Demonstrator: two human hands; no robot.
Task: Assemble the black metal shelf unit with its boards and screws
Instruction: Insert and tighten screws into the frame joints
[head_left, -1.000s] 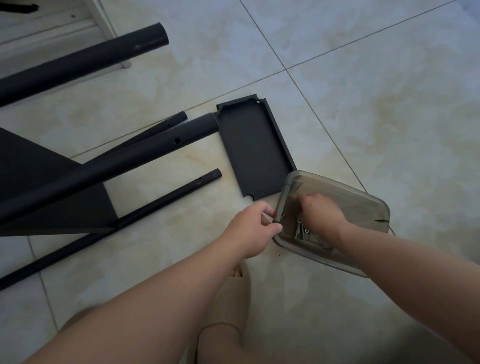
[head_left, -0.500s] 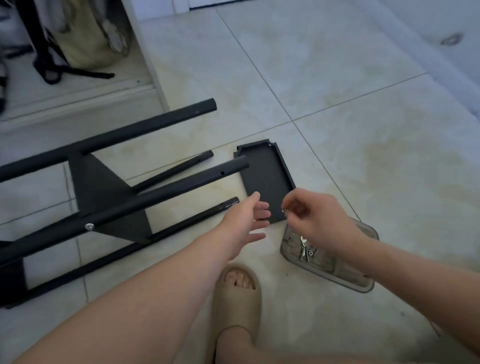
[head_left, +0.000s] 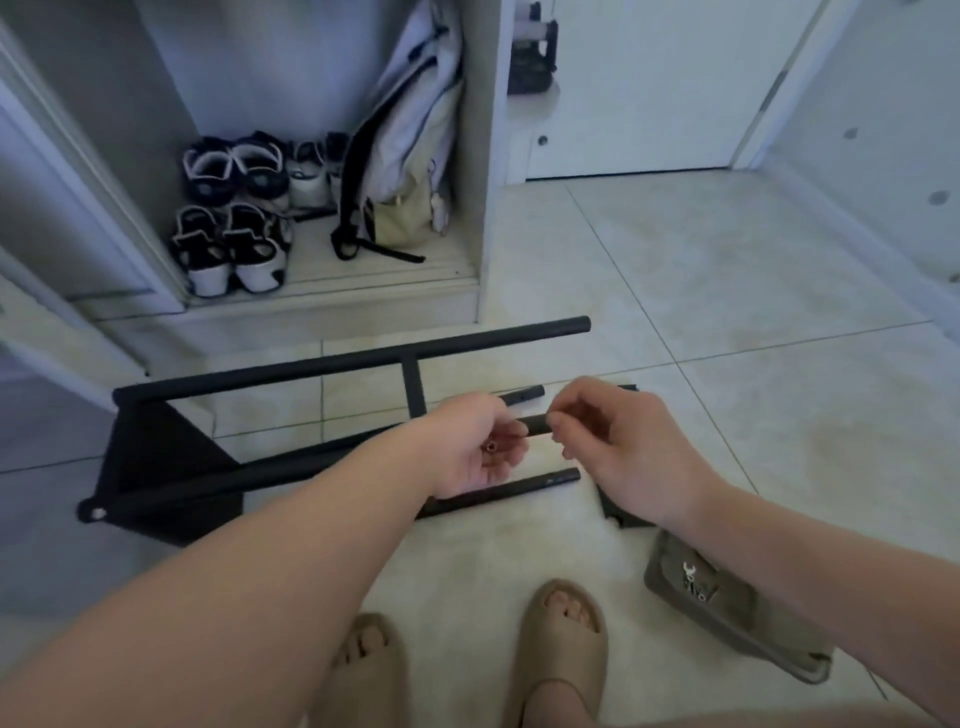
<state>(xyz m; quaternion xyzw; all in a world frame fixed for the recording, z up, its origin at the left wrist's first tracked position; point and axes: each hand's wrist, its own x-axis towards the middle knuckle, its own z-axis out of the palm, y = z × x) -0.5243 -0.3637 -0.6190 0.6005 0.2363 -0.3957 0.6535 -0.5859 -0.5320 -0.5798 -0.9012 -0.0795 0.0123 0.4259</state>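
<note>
The black metal shelf frame (head_left: 363, 359) lies on its side on the tiled floor, with a black board (head_left: 156, 467) fixed at its left end and loose tube ends pointing right. My left hand (head_left: 475, 449) hovers over the tubes, palm up and cupped around a small metal screw part (head_left: 490, 447). My right hand (head_left: 623, 441) is just to its right, thumb and forefinger pinched on something tiny that looks like a screw. A small black board (head_left: 626, 519) lies mostly hidden under my right wrist.
A clear plastic tray (head_left: 769, 631) with screws and a small wrench (head_left: 689, 570) sits on the floor at the lower right. My feet in beige sandals (head_left: 563, 639) stand below the hands. A cabinet niche with shoes (head_left: 234, 249) and a backpack (head_left: 405, 156) is behind the frame.
My right hand has left the tray and risen with its fingers pinched; my left hand has turned palm up with a small part in it. The view has tilted up, revealing the cabinet.
</note>
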